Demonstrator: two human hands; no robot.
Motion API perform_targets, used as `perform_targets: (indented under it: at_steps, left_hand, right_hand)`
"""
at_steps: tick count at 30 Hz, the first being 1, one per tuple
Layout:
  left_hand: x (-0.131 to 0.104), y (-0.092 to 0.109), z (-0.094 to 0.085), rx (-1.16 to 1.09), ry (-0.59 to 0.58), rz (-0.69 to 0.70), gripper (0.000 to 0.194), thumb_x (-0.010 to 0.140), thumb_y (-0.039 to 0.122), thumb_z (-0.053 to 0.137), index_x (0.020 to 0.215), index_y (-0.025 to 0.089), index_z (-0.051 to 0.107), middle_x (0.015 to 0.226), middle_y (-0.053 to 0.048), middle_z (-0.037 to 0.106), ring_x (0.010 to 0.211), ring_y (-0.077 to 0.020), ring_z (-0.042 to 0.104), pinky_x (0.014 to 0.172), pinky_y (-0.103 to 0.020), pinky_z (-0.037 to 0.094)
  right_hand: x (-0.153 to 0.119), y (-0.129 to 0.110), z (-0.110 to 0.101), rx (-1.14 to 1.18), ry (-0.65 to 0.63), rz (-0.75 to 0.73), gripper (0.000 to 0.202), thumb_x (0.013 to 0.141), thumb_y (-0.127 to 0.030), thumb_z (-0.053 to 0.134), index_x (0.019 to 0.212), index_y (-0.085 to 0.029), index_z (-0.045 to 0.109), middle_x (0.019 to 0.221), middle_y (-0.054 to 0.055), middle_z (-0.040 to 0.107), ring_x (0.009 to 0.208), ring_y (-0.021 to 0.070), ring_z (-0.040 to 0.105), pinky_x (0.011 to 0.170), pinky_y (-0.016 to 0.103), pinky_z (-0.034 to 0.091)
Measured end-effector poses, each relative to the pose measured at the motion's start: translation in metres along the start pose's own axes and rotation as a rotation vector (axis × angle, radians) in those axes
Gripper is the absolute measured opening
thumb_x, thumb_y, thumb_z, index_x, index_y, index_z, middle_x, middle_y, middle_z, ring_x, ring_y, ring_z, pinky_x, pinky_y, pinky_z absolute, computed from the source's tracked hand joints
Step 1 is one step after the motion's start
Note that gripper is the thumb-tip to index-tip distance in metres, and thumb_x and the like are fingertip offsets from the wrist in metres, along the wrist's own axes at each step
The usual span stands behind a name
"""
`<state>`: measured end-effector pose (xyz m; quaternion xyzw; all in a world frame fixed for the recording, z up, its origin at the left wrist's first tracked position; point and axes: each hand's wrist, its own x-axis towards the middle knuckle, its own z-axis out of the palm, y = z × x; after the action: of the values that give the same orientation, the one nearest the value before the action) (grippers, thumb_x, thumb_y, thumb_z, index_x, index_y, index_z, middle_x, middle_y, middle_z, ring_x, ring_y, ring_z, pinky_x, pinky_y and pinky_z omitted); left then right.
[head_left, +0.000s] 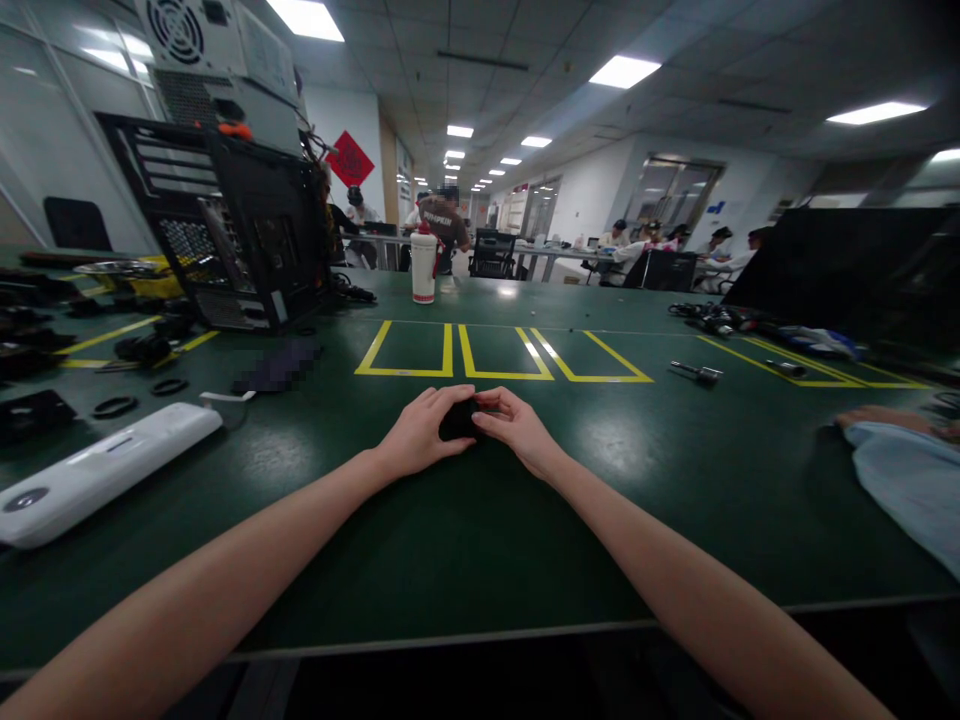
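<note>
A small black object (pixel 458 421) is between my two hands, just above or on the green table (pixel 480 560). Fingers and thumb of my left hand (pixel 424 430) wrap round its left side. My right hand (pixel 517 428) pinches its right edge with thumb and fingertips. What the object is cannot be made out, as the fingers cover part of it. Beyond the hands lie three yellow tape outlines (pixel 506 376) on the table.
A white power strip (pixel 112 470), black rings (pixel 114 407) and a black computer case (pixel 240 225) are at left. A white bottle (pixel 424 268) stands behind. Metal parts (pixel 696 373) and another person's sleeve (pixel 904 475) are at right.
</note>
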<state>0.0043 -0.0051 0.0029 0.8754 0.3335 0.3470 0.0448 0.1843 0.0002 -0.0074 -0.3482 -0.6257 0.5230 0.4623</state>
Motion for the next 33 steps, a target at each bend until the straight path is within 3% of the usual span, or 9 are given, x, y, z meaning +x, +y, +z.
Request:
perform_targets:
  at_steps: [9,16,20,25,30,33]
  left_hand:
    - [-0.0004,0.001,-0.0004,0.004,-0.004,-0.008,0.061,0.068,0.027,0.064,0.122,0.024,0.034,0.12,-0.005,0.048,0.1,-0.0214,0.05,0.083,-0.039,0.043]
    - [0.0,0.0013,0.0001,0.014,0.008,0.003,0.06,0.068,0.026,0.064,0.121,0.023,0.035,0.12,-0.005,0.049,0.103,-0.021,0.049,0.086,-0.039,0.042]
    - [-0.0001,0.0015,-0.0001,0.024,0.005,0.0,0.062,0.068,0.026,0.064,0.122,0.023,0.035,0.119,-0.005,0.049,0.101,-0.0213,0.05,0.085,-0.038,0.043]
    - [-0.0009,0.0011,-0.0006,0.029,-0.002,0.0,0.061,0.068,0.026,0.064,0.121,0.023,0.035,0.121,-0.005,0.048,0.103,-0.0213,0.049,0.086,-0.038,0.042]
    - [-0.0003,0.0008,-0.0009,0.02,-0.005,0.004,0.061,0.068,0.027,0.064,0.121,0.024,0.035,0.121,-0.004,0.048,0.104,-0.0209,0.048,0.087,-0.038,0.042]
    - [0.0002,0.0012,-0.0008,0.018,-0.004,0.0,0.061,0.068,0.027,0.064,0.121,0.024,0.035,0.12,-0.005,0.048,0.102,-0.021,0.049,0.086,-0.038,0.042]
  right_hand:
    - [-0.001,-0.0023,-0.0004,0.006,-0.038,-0.031,0.035,0.06,-0.02,0.069,0.091,-0.021,0.051,0.095,0.001,0.057,0.091,0.0145,0.055,0.089,0.037,0.04]
    - [-0.001,-0.0018,0.0004,0.015,-0.005,0.053,0.03,0.068,-0.033,0.062,0.095,-0.023,0.052,0.093,0.002,0.055,0.088,0.0146,0.055,0.082,0.036,0.045]
    - [0.0012,-0.0008,-0.001,-0.02,-0.027,0.05,0.033,0.069,-0.028,0.061,0.101,-0.021,0.053,0.099,0.004,0.055,0.092,0.0149,0.055,0.088,0.037,0.042]
    - [0.0,-0.005,0.0007,0.02,-0.091,-0.049,0.034,0.063,-0.018,0.066,0.094,-0.02,0.052,0.102,0.001,0.055,0.096,0.0146,0.055,0.092,0.035,0.039]
    - [0.0017,-0.0052,0.0032,-0.037,-0.02,-0.077,0.023,0.068,-0.025,0.062,0.088,-0.019,0.053,0.095,0.001,0.058,0.092,0.0141,0.056,0.09,0.035,0.04]
    - [0.0034,-0.0038,0.0024,-0.07,0.011,-0.06,0.027,0.068,-0.025,0.062,0.094,-0.019,0.054,0.099,0.003,0.058,0.094,0.0147,0.055,0.091,0.035,0.04]
